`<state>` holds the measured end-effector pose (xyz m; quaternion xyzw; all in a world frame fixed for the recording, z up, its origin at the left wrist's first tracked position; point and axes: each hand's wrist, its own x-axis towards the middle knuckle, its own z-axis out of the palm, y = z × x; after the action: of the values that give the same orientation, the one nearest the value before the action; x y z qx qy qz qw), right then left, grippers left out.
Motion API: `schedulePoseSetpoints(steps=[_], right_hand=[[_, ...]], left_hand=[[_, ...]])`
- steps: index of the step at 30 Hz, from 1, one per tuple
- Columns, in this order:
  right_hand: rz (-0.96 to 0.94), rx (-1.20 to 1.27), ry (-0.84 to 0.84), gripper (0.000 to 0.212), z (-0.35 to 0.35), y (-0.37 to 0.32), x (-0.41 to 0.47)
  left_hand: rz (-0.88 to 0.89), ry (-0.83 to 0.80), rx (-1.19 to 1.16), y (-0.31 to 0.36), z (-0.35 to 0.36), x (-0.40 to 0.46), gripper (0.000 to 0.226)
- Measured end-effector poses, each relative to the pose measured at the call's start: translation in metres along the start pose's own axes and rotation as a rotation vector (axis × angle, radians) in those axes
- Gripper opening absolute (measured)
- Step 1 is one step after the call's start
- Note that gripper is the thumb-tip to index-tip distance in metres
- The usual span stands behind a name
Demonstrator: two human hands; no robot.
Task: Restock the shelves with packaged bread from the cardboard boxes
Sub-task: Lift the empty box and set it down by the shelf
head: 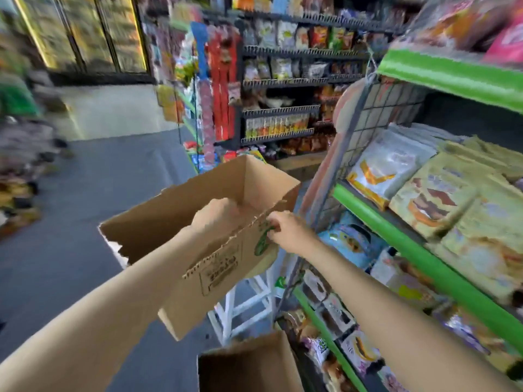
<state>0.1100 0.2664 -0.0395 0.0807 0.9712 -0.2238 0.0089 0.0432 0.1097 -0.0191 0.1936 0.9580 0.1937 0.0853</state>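
Here, head view: a cardboard box (pixel 198 222), plain brown corrugated board with ragged torn top edges and a green round print plus dark lettering on its near side, is held up in the air, tilted, beside the green-edged shelves (pixel 424 258). The left hand (pixel 219 215) reaches down inside the box; fingers look curled into a loose fist, but blur hides whether they hold anything, so cannot tell. The right hand (pixel 285 230) pinches the near top rim of the box at the green print, thumb and fingers pressed on the board. What the box contains is not visible. A second cardboard box (pixel 249 366), open, sits below at the frame's bottom edge. Packaged bread (pixel 435 205) lies in glossy plastic wrappers, flat and pillow-shaped, pale green and white, stacked on the middle shelf; more packets fill the shelf below. A wire mesh panel (pixel 376 114) closes the shelf end. The floor (pixel 85 207) is grey, matte.
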Motion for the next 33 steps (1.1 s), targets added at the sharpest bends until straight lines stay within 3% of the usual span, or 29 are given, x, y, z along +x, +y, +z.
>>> schedulePoseSetpoints(steps=[5, 7, 9, 12, 15, 19, 23, 26, 33], right_hand=[[-0.021, -0.129, -0.163, 0.059, 0.068, -0.017, 0.063], [-0.039, -0.222, -0.201, 0.055, 0.090, -0.015, 0.078], [-0.071, -0.308, -0.165, 0.040, 0.106, -0.016, 0.087], [-0.175, -0.356, -0.050, 0.027, 0.114, -0.021, 0.089], [-0.212, -0.345, 0.058, 0.023, 0.114, -0.027, 0.086], [-0.285, -0.268, -0.057, 0.019, 0.114, -0.050, 0.070], [-0.474, -0.242, 0.019, 0.022, 0.120, -0.075, 0.042], [-0.501, -0.214, -0.034, 0.022, 0.111, -0.076, 0.023], [-0.651, -0.272, -0.155, 0.027, 0.091, -0.089, -0.029]], left_hand=[[0.046, -0.185, 0.173, -0.068, 0.037, 0.026, 0.063], [0.056, -0.284, 0.208, -0.081, 0.051, 0.031, 0.067], [0.068, -0.327, 0.206, -0.092, 0.060, 0.031, 0.053], [0.111, -0.241, 0.330, -0.108, 0.057, 0.024, 0.026], [0.081, -0.146, 0.441, -0.131, 0.044, 0.008, 0.028], [-0.097, -0.103, 0.410, -0.154, 0.040, -0.016, 0.028], [-0.087, 0.027, 0.321, -0.149, 0.046, -0.042, 0.024], [-0.072, 0.122, 0.352, -0.146, 0.041, -0.074, 0.021], [-0.273, 0.248, 0.366, -0.139, 0.026, -0.176, 0.019]])
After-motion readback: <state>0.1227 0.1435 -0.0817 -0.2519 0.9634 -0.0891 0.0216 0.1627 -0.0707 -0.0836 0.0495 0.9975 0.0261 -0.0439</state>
